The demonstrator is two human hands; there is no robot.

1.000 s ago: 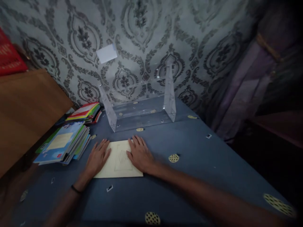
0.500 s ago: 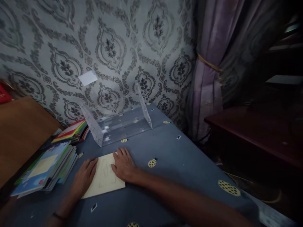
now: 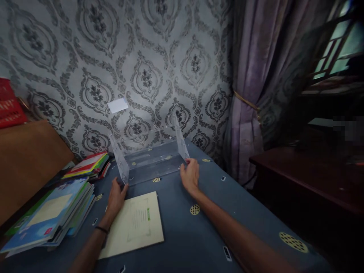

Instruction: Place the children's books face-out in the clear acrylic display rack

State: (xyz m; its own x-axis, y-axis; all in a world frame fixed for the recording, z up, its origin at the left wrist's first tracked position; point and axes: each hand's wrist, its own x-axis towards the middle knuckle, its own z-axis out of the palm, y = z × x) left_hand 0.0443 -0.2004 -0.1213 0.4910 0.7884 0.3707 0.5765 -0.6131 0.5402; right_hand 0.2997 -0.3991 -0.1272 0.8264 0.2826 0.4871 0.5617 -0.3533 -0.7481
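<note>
A clear acrylic rack (image 3: 120, 163) with two upright side panels stands on the cloth-covered table, near the wall. My left hand (image 3: 116, 197) is at the front bottom corner of its left panel, thumb and fingers on either side. At the matching corner of the right panel, my right hand (image 3: 190, 176) has its fingers closed around the edge. Between my forearms lies a cream-coloured booklet (image 3: 142, 227) with printed lines and a green mark; my left wrist and hand overlap its left side.
Left of my hands is a stack of books (image 3: 54, 208), with a smaller pile of colourful books (image 3: 88, 165) behind it. A brown box (image 3: 31, 151) bears a red item (image 3: 11, 104). Right of the table are a purple curtain (image 3: 247, 125) and dark red furniture (image 3: 284, 167).
Both hands have left the cream booklet and moved forward to the rack's front corners, taking hold there. The booklet stays lying on the table. The view has tilted up slightly.
</note>
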